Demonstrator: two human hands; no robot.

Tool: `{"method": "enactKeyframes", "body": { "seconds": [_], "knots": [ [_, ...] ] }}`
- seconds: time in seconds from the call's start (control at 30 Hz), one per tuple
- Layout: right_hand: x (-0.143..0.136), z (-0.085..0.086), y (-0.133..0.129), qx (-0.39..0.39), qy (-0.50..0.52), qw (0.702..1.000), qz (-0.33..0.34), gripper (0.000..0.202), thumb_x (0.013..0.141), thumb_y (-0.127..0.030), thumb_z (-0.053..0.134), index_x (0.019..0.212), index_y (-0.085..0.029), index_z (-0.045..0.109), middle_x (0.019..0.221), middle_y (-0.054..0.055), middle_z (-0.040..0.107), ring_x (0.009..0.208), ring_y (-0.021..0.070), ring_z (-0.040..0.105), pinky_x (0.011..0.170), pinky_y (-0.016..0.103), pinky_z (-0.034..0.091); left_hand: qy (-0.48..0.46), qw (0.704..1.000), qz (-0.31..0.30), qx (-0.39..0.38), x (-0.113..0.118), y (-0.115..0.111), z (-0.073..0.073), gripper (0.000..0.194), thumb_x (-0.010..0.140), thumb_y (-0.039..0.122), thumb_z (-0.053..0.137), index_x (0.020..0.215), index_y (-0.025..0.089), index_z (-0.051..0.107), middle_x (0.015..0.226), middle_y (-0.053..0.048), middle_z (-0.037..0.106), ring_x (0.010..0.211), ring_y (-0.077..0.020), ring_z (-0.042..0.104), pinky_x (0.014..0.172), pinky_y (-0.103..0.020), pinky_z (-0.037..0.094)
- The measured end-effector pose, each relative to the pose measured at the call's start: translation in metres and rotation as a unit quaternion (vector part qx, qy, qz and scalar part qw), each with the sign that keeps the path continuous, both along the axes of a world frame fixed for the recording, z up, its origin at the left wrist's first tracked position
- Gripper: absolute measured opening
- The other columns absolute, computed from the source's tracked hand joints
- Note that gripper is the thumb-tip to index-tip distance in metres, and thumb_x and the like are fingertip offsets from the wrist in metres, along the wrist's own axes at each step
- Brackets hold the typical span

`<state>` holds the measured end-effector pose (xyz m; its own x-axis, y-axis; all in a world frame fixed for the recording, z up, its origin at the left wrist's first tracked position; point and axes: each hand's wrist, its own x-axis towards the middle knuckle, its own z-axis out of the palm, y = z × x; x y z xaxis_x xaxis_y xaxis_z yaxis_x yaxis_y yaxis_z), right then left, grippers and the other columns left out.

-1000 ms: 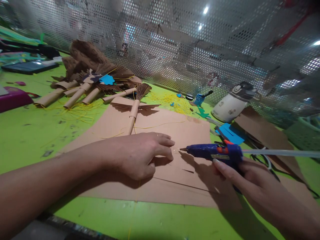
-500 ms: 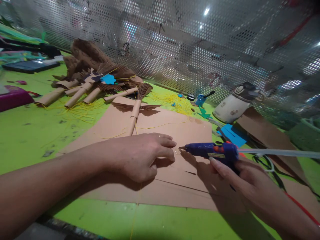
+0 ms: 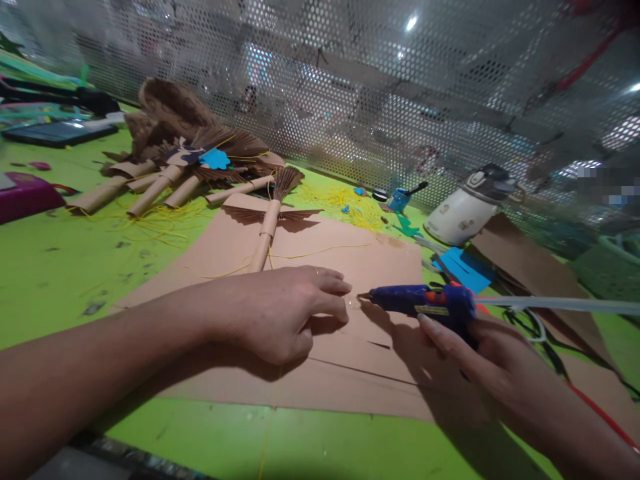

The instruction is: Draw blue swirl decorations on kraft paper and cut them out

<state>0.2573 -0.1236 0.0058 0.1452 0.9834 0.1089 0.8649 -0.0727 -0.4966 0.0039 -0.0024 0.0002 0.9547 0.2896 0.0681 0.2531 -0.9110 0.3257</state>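
Note:
My right hand (image 3: 493, 363) is wrapped round a blue hot glue gun (image 3: 420, 301), which points left. A long white glue stick (image 3: 555, 305) sticks out of its back end. The nozzle is at a small patch of clear glue on the brown paper sheet (image 3: 345, 243). Just left of the nozzle, my left hand (image 3: 280, 310) lies palm down on the paper, fingers stretched out; its thumb is partly tucked under. Beyond that hand lies a rolled paper figure (image 3: 269, 223) with pleated fans and a thin yellow thread.
More brown paper figures (image 3: 170, 177) are piled at the back left. Loose yellow strands (image 3: 345, 203) lie by the perforated metal screen (image 3: 320, 87). To the right stand a white flask (image 3: 457, 213) and blue paper (image 3: 465, 269). A purple object (image 3: 27, 195) sits far left.
Both hands and the glue gun hold nearly the same place. The whole view has shifted very slightly.

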Motion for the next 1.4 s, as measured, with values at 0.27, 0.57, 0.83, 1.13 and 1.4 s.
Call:
{"method": "enactKeyframes", "body": {
  "seconds": [0.27, 0.57, 0.83, 1.13, 1.4],
  "knots": [
    [0.009, 0.002, 0.001, 0.035, -0.034, 0.999, 0.019, 0.049, 0.094, -0.059, 0.052, 0.061, -0.026, 0.067, 0.057, 0.002, 0.068, 0.049, 0.0181, 0.059, 0.044, 0.028, 0.046, -0.005, 1.0, 0.0, -0.006, 0.0, 0.002, -0.001, 0.045, 0.074, -0.002, 0.057, 0.109, 0.019, 0.075, 0.144, -0.013, 0.062, 0.14, -0.0329, 0.052, 0.112, -0.041, 0.049],
    [0.014, 0.011, -0.009, 0.016, -0.025, 0.998, -0.061, 0.056, 0.084, -0.067, 0.058, 0.043, -0.031, 0.052, 0.036, -0.002, 0.044, 0.033, 0.0157, 0.042, 0.032, 0.03, 0.032, -0.025, 1.0, 0.0, 0.006, -0.001, 0.001, -0.005, 0.046, 0.071, -0.001, 0.055, 0.106, 0.02, 0.074, 0.141, -0.011, 0.064, 0.134, -0.0358, 0.057, 0.108, -0.044, 0.05],
    [0.022, 0.004, -0.004, -0.044, 0.003, 0.999, -0.013, 0.052, 0.086, -0.069, 0.057, 0.058, -0.028, 0.073, 0.043, 0.001, 0.063, 0.036, 0.0189, 0.056, 0.029, 0.029, 0.042, -0.005, 1.0, -0.016, 0.005, -0.001, 0.003, -0.001, 0.048, 0.071, -0.002, 0.056, 0.11, 0.018, 0.075, 0.154, -0.013, 0.054, 0.143, -0.0349, 0.05, 0.113, -0.042, 0.049],
    [0.024, 0.006, -0.003, -0.038, -0.034, 0.999, 0.016, 0.057, 0.091, -0.066, 0.053, 0.05, -0.027, 0.063, 0.041, 0.001, 0.057, 0.037, 0.016, 0.052, 0.032, 0.026, 0.039, -0.003, 1.0, -0.012, -0.007, -0.001, 0.003, 0.0, 0.05, 0.072, -0.003, 0.057, 0.114, 0.017, 0.076, 0.155, -0.015, 0.054, 0.145, -0.0348, 0.049, 0.117, -0.041, 0.047],
    [0.006, 0.004, 0.001, 0.033, -0.018, 0.999, -0.016, 0.049, 0.088, -0.062, 0.057, 0.057, -0.026, 0.069, 0.043, 0.001, 0.056, 0.044, 0.0191, 0.056, 0.038, 0.029, 0.04, -0.01, 1.0, -0.003, -0.004, -0.002, 0.002, -0.004, 0.051, 0.073, -0.002, 0.057, 0.115, 0.019, 0.075, 0.154, -0.012, 0.055, 0.145, -0.0336, 0.05, 0.116, -0.042, 0.047]
  ]
}}
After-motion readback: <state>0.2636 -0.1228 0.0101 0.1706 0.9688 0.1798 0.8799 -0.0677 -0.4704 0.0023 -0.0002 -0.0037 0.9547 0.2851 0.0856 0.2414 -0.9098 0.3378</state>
